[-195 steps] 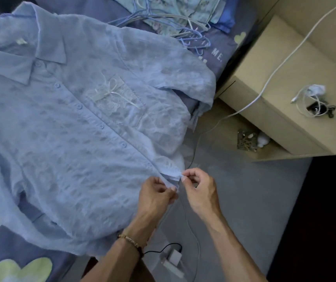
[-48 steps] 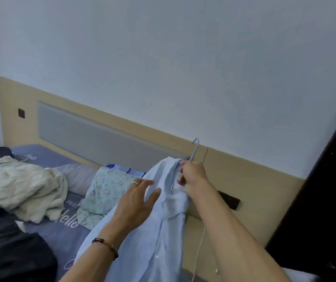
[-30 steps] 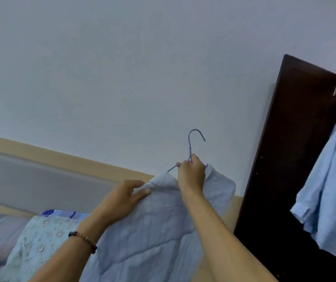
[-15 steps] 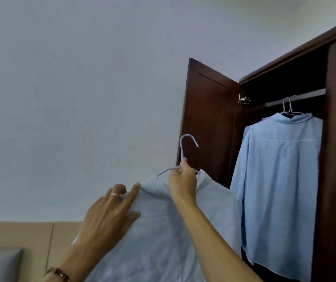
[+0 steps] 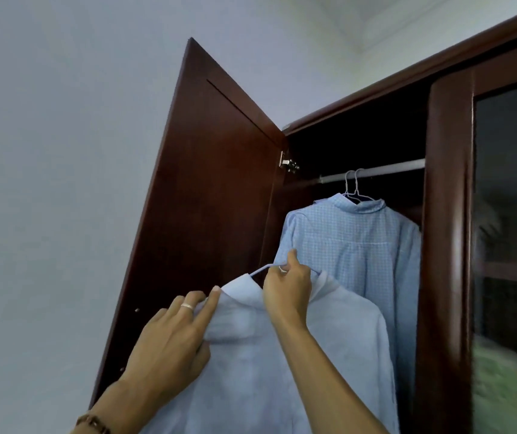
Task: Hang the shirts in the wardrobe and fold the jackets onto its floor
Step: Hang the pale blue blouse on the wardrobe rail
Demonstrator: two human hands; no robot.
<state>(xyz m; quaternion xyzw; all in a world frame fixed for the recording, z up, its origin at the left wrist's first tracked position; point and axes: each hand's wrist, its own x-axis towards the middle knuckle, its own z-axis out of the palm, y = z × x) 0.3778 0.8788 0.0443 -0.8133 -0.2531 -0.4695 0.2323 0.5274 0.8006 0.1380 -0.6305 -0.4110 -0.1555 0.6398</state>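
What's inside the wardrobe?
Inside the wardrobe, a checked blue shirt hangs from the rail. Lower down, the plain shirt in the hands blocks the view.

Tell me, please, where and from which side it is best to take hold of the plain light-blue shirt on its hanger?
Probably at the hanger's neck, from behind the collar, as the right hand does: the plain shirt hangs limp from that stiff wire, its back facing the person. The left hand only steadies the shoulder.

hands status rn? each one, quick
Left hand: open, fingers spread flat against the pale blue shirt.
Right hand: closed around the hanger at the shirt's collar.
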